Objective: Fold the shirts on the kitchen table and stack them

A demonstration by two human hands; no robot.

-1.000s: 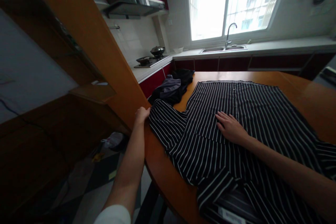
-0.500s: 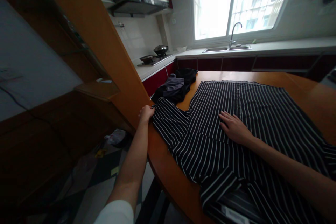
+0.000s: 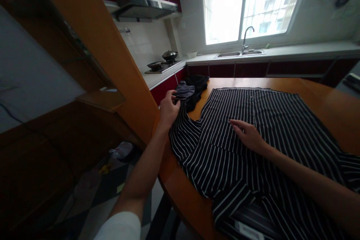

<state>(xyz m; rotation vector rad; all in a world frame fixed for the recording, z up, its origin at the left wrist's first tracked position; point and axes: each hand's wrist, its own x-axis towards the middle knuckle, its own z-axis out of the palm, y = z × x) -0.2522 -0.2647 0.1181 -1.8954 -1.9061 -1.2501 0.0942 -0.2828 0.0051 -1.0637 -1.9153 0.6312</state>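
Observation:
A black shirt with thin white stripes (image 3: pixel 261 120) lies spread flat on a wooden table (image 3: pixel 332 108). My left hand (image 3: pixel 168 109) is closed on the end of its left sleeve (image 3: pixel 187 135) and holds that end lifted above the table's left edge. My right hand (image 3: pixel 247 135) lies open on the shirt's body, fingers stretched out and pressing the cloth near the middle. A white label shows at the shirt's near end (image 3: pixel 247 228).
A heap of dark clothes (image 3: pixel 191 90) sits at the table's far left corner, just behind the lifted sleeve. Beyond the table run a counter with a sink (image 3: pixel 239 53) and a stove with pans (image 3: pixel 163 63). A wooden partition (image 3: pixel 92 41) rises to the left.
My left hand has gripped the sleeve end and raised it up and inward, away from the table edge. My right hand stays on the shirt's body, its fingers slightly lifted.

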